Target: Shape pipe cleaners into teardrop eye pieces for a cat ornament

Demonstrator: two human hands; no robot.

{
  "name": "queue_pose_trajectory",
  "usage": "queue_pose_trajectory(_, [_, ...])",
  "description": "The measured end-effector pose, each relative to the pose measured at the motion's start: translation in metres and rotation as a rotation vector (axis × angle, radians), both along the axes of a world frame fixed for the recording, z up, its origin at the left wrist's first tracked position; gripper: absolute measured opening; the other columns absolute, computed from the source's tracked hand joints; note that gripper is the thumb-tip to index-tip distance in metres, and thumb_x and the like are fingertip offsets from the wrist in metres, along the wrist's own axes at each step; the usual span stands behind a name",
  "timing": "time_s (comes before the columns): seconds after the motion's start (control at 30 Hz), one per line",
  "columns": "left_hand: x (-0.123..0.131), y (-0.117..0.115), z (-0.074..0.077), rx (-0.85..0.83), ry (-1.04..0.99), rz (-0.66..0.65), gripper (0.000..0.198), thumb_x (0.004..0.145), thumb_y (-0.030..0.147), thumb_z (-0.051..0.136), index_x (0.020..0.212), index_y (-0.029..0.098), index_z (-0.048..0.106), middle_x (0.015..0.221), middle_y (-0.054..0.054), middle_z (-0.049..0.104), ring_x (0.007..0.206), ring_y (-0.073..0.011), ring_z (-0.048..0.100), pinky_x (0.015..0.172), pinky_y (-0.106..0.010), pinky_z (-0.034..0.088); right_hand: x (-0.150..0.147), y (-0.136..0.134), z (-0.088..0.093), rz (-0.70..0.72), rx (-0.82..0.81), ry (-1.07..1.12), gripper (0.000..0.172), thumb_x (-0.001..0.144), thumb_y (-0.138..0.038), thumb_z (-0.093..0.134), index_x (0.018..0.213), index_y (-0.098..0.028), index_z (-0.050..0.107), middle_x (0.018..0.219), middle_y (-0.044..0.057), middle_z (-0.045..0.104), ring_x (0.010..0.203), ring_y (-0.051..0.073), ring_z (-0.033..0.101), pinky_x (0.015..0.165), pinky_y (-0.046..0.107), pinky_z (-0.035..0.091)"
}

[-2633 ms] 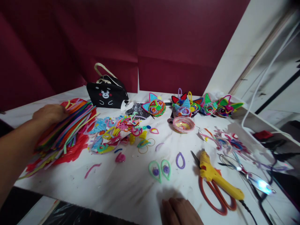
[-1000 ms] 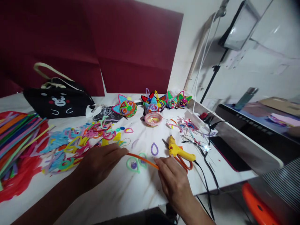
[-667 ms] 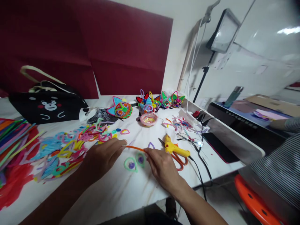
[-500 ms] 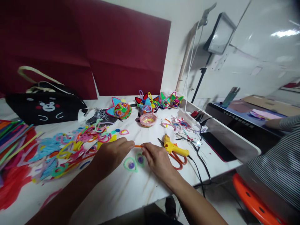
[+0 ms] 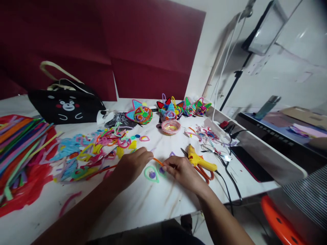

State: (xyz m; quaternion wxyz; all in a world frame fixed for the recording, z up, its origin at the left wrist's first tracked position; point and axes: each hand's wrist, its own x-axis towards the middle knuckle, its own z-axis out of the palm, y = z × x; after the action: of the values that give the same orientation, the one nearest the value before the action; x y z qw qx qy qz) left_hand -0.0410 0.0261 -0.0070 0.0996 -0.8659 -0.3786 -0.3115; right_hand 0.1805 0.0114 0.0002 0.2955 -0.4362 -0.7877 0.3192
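Note:
An orange pipe cleaner (image 5: 158, 161) is stretched between my two hands above the white table. My left hand (image 5: 135, 164) pinches it, and a longer orange end trails out behind that hand to the left. The fingertips of my right hand (image 5: 182, 169) close on its other end. Just below lie two mint-green teardrop loops with purple centres; the left loop (image 5: 151, 174) shows whole, while my right hand partly covers the other. Right of that hand rest a yellow glue gun (image 5: 200, 160) and orange-handled scissors (image 5: 207, 175).
Bent pipe-cleaner pieces (image 5: 94, 149) pile up at left, beside a bundle of straight ones (image 5: 20, 146) on red plastic. Colourful cat-like heads (image 5: 143, 115) and a pink bowl (image 5: 171, 127) stand at the back. Cables (image 5: 231, 190) and a black phone (image 5: 251, 164) lie at right.
The view has swung left, so everything sits further right. More orange pipe cleaner shows between my hands, slanting down to the right, as my hands have drawn slightly apart.

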Motion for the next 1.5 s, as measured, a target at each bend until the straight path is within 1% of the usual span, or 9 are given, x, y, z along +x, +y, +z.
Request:
queue_pose_trajectory(0.13, [-0.002,-0.002,0.002,-0.055,-0.065,0.004,0.026,0.099,0.022,0.042,0.087,0.017,0.065,0.079,-0.005,0.066,0.069,-0.0139,0.063,0.063,-0.023,0.049,-0.002,0.006,-0.002,0.032,-0.155,0.135,0.019,0.088,-0.025,0.058,0.073,-0.016,0.066,0.062,-0.002,0.059,0.058,0.01,0.051,0.057,0.022,0.038])
queue_pose_trajectory(0.23, [-0.001,-0.005,0.009,-0.165,-0.142,-0.01,0.023,0.097,0.021,0.046,0.086,0.017,0.065,0.079,-0.004,0.067,0.072,-0.0144,0.064,0.066,-0.023,0.05,-0.005,0.012,-0.007,0.014,-0.28,0.253,0.022,0.086,-0.035,0.061,0.076,-0.016,0.066,0.061,-0.001,0.061,0.052,0.009,0.049,0.051,0.022,0.039])
queue_pose_trajectory(0.37, [0.0,-0.012,0.019,-0.334,-0.193,-0.003,0.02,0.093,0.017,0.049,0.084,0.017,0.067,0.075,-0.002,0.068,0.073,-0.0134,0.065,0.062,-0.021,0.047,-0.011,0.017,-0.009,-0.013,-0.443,0.425,0.034,0.073,-0.048,0.074,0.079,-0.015,0.068,0.058,-0.001,0.061,0.048,0.009,0.05,0.046,0.022,0.041])
queue_pose_trajectory(0.47, [0.001,-0.016,0.021,-0.379,-0.175,0.027,0.021,0.092,0.015,0.05,0.089,0.016,0.071,0.074,-0.001,0.069,0.071,-0.0132,0.066,0.06,-0.02,0.046,-0.016,0.018,-0.007,-0.037,-0.508,0.509,0.038,0.063,-0.048,0.082,0.075,-0.015,0.068,0.055,-0.001,0.062,0.048,0.01,0.053,0.045,0.022,0.043])
queue_pose_trajectory(0.63, [0.0,-0.016,0.015,-0.353,-0.159,0.03,0.029,0.09,0.014,0.05,0.108,0.017,0.072,0.089,-0.005,0.075,0.08,-0.0169,0.07,0.073,-0.024,0.053,-0.021,0.019,-0.009,-0.071,-0.545,0.58,0.04,0.059,-0.049,0.084,0.074,-0.015,0.068,0.054,-0.001,0.064,0.044,0.01,0.054,0.042,0.022,0.043])
queue_pose_trajectory(0.8, [0.002,-0.016,0.009,-0.377,-0.135,0.013,0.033,0.091,0.014,0.049,0.114,0.015,0.072,0.094,-0.008,0.076,0.082,-0.0186,0.071,0.077,-0.027,0.054,-0.021,0.019,-0.014,-0.086,-0.55,0.605,0.04,0.063,-0.05,0.08,0.076,-0.014,0.068,0.053,0.0,0.064,0.041,0.009,0.053,0.041,0.021,0.043])
queue_pose_trajectory(1.1, [0.009,-0.017,0.003,-0.434,-0.225,-0.035,0.038,0.086,0.01,0.05,0.118,0.014,0.07,0.074,-0.003,0.071,0.063,-0.0109,0.063,0.056,-0.018,0.043,-0.02,0.02,-0.021,-0.138,-0.558,0.648,0.04,0.063,-0.049,0.08,0.077,-0.014,0.067,0.053,0.001,0.065,0.041,0.011,0.055,0.042,0.023,0.046])
queue_pose_trajectory(1.27, [0.013,-0.02,0.005,-0.537,-0.276,-0.05,0.04,0.087,0.012,0.049,0.121,0.017,0.069,0.065,0.002,0.065,0.054,-0.0076,0.055,0.052,-0.016,0.039,-0.019,0.019,-0.022,-0.151,-0.561,0.665,0.039,0.063,-0.048,0.08,0.077,-0.014,0.069,0.053,0.001,0.065,0.04,0.01,0.055,0.042,0.023,0.047])
queue_pose_trajectory(1.5, [0.017,-0.021,-0.002,-0.604,-0.307,-0.029,0.04,0.088,0.015,0.048,0.123,0.016,0.068,0.063,0.002,0.061,0.057,-0.0084,0.055,0.051,-0.016,0.037,-0.018,0.02,-0.024,-0.169,-0.557,0.668,0.036,0.063,-0.046,0.079,0.075,-0.014,0.069,0.052,0.001,0.065,0.04,0.011,0.056,0.043,0.024,0.048])
